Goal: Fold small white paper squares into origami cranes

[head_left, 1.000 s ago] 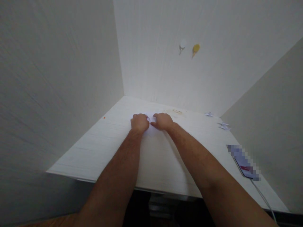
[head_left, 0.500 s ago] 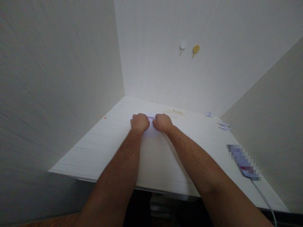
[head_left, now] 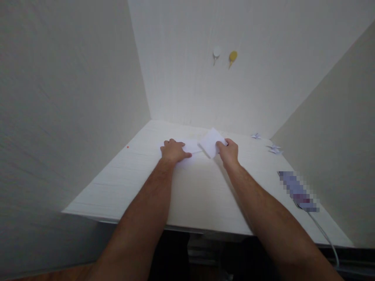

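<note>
My left hand [head_left: 175, 151] lies flat on the table with its fingers spread and thumb stretched out, resting on a white sheet of paper [head_left: 193, 146]. To its right, my right hand [head_left: 230, 151] pinches a smaller, square-looking piece of white paper [head_left: 210, 143] between thumb and fingers, lifted and tilted above the table. The left corner of this piece overlaps the flat sheet. Whether the two are joined, I cannot tell.
On the white table [head_left: 205, 195], several folded white paper shapes [head_left: 274, 149] lie near the right wall. A phone [head_left: 297, 191], blurred out, with a cable [head_left: 324, 232] is closer on the right. Two hooks [head_left: 233, 56] are on the back wall. Walls rise on three sides.
Both fists were close together on the paper. My right hand has moved right and lifted a piece of it, while my left hand has opened out flat. The view has shifted slightly.
</note>
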The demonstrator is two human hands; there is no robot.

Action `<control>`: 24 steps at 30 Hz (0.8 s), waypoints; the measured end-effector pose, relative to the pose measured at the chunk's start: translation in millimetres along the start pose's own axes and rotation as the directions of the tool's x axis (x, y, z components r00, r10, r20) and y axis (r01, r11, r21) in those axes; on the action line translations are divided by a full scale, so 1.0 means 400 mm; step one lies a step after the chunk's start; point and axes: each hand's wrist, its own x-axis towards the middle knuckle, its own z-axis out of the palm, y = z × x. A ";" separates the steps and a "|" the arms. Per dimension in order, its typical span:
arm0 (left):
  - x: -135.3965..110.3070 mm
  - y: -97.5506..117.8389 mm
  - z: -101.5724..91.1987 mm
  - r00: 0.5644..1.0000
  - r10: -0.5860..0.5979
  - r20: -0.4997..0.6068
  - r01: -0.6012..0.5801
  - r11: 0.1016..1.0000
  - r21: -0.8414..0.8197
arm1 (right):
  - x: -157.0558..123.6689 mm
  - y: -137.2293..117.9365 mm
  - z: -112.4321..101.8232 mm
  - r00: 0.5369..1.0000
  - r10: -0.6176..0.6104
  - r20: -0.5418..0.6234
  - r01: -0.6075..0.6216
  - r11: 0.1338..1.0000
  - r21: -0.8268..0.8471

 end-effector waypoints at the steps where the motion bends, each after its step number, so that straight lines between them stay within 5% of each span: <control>1: 0.002 0.001 0.002 1.000 -0.011 -0.008 0.011 1.000 -0.005 | -0.005 0.010 -0.027 1.000 0.026 -0.012 -0.026 0.998 0.049; 8: 0.005 0.008 -0.002 0.996 -0.038 -0.083 0.032 0.997 -0.075 | -0.025 0.040 -0.133 0.972 0.233 -0.010 -0.217 0.920 0.326; 20: 0.013 -0.020 -0.005 0.977 -0.084 -0.198 0.079 0.996 -0.030 | 0.016 0.063 -0.148 0.985 0.168 -0.040 -0.148 0.942 0.302; 24: 0.004 -0.001 -0.008 0.924 -0.144 -0.355 0.103 0.986 -0.131 | 0.008 0.049 -0.148 0.986 0.166 0.006 -0.160 0.943 0.293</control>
